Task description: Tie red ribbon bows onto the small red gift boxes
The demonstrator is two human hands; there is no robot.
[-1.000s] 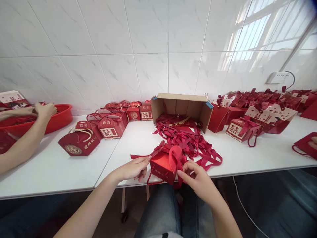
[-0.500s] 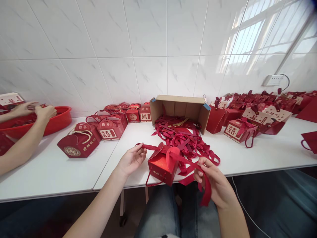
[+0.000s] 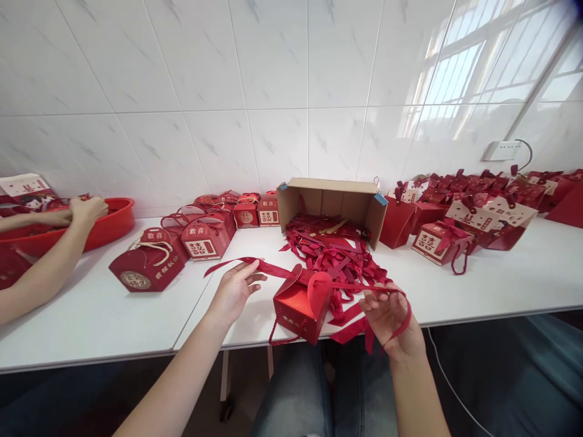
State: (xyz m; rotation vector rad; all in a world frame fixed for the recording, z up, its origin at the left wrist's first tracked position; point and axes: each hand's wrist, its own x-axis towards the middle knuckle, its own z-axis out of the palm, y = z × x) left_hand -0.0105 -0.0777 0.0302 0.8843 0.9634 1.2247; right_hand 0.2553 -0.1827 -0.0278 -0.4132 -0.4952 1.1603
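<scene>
1. White marbled tiles (image 3: 200,54) cover the wall behind a white table (image 3: 437,291).
2. At the near edge sits the small red box (image 3: 300,306), rounded flaps up, the red ribbon (image 3: 273,269) running through its top.
3. Left hand (image 3: 234,291): thumb and forefinger closed on the ribbon, other fingers loosely spread.
4. Right hand (image 3: 392,318): fingers partly curled, the ribbon's other length across them; whether they pinch it I cannot tell.
5. Behind the box, loose ribbons (image 3: 339,258) spill from an open carton (image 3: 334,185).
6. Finished-looking boxes (image 3: 204,240) stand left, gift bags (image 3: 489,215) right; another person's hands (image 3: 86,212) work over a red basin (image 3: 116,224).
</scene>
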